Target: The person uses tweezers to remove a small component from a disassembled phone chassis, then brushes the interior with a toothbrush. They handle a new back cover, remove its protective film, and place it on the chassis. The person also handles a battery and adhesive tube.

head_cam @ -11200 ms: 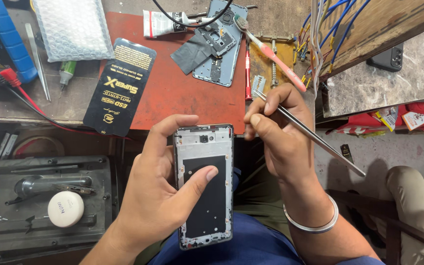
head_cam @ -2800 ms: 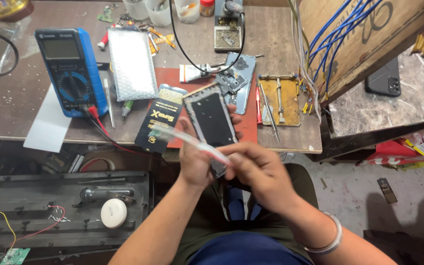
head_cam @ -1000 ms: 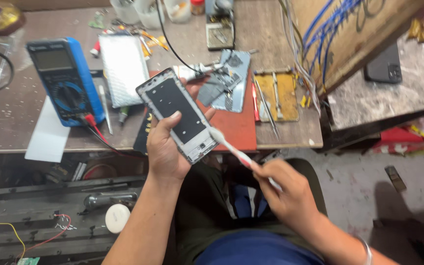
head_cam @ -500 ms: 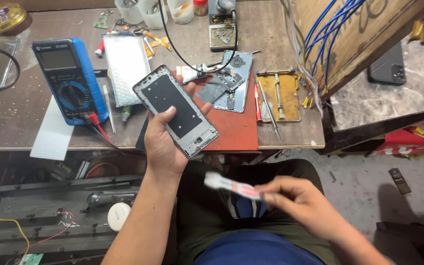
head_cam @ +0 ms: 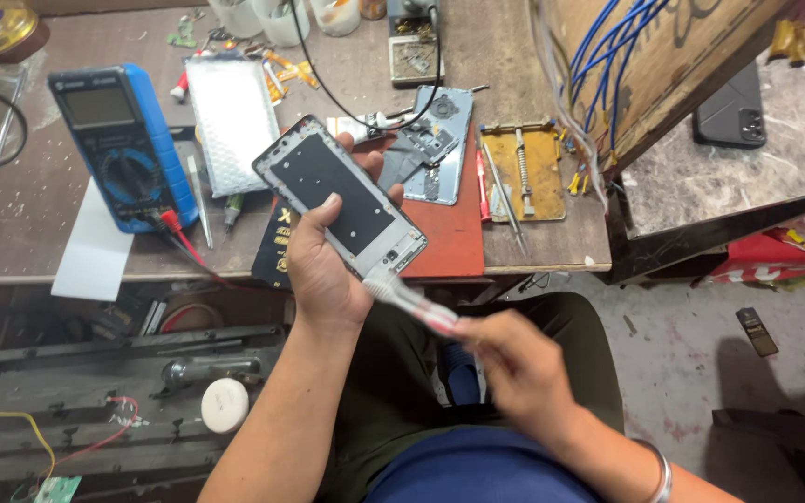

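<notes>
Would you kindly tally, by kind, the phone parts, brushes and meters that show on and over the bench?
Phone frames held in the left hand: 1, the phone frame
Opened phone bodies lying on the red mat: 1, the grey phone body
Brushes in the right hand: 1, the brush
Meters: 1, the blue multimeter
Total: 4

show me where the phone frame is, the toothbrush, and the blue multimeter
phone frame (head_cam: 339, 199): head view, on the dark centre panel, held in the left hand.
toothbrush (head_cam: 409, 300): head view, on the pale handle just behind the bristle end, held by the right hand.
blue multimeter (head_cam: 125, 144): head view, near its round dial.
</notes>
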